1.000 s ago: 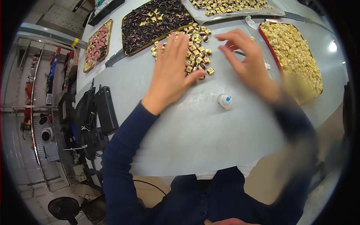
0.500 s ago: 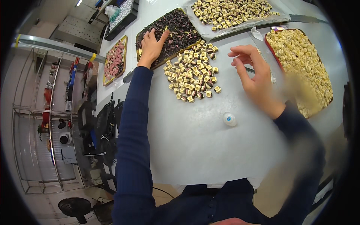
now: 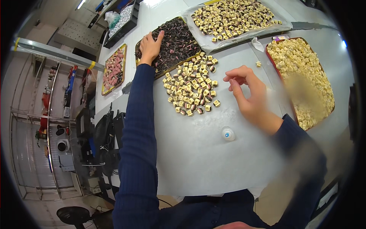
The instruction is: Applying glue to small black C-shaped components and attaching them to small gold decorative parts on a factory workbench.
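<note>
Tabletop (image 3: 198, 164), glossy pale grey, with metal shelving (image 3: 53, 152) and one black fan (image 3: 72, 215) off to the left. Along it, four trays: one pink-filled tray (image 3: 125, 63), one dark-filled tray (image 3: 177, 64), one paper-lined tray (image 3: 248, 35), one red-rimmed tray (image 3: 273, 63) of yellow pieces. Just beside the dark-filled tray, one loose heap of yellow-and-brown cubes (image 3: 192, 86), too many to count; nearer, one small blue-tipped bottle (image 3: 228, 133). Over the dark-filled tray, left hand (image 3: 150, 49), thumb spread from fingers, contact unclear. Right of the heap, right hand (image 3: 249, 97), loosely curled; impossible to tell whether pinching anything.
</note>
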### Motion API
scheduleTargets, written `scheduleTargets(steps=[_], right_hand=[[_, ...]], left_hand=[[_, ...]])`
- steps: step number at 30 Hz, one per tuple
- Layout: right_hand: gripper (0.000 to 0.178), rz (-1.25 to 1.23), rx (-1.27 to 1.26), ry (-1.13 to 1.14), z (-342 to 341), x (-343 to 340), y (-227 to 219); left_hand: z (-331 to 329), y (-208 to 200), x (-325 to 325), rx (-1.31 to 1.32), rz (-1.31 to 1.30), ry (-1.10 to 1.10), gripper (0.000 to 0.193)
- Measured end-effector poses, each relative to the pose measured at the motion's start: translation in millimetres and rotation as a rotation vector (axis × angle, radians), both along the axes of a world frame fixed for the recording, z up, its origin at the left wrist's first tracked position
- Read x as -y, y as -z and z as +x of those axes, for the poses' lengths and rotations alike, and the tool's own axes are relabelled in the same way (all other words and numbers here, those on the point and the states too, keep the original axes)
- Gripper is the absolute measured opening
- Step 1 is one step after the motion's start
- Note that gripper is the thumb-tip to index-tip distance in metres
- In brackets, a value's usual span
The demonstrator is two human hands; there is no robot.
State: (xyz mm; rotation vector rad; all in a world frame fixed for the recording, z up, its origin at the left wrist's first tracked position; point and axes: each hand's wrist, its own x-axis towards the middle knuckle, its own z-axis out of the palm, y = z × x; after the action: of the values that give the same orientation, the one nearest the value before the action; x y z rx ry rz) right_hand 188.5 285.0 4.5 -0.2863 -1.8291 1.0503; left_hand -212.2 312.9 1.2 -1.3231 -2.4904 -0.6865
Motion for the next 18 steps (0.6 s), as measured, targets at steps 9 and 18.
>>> scheduleTargets(steps=[9, 18], right_hand=[[0.020, -0.060, 0.035, -0.012, 5, -4, 1], [0.019, -0.135, 0.044, -0.035, 2, 0, 13]], left_hand=[[0, -4, 11, 0.176, -0.050, 0.399, 0.049], [-30, 7, -66, -0.279, 0.017, 0.384, 0.061]])
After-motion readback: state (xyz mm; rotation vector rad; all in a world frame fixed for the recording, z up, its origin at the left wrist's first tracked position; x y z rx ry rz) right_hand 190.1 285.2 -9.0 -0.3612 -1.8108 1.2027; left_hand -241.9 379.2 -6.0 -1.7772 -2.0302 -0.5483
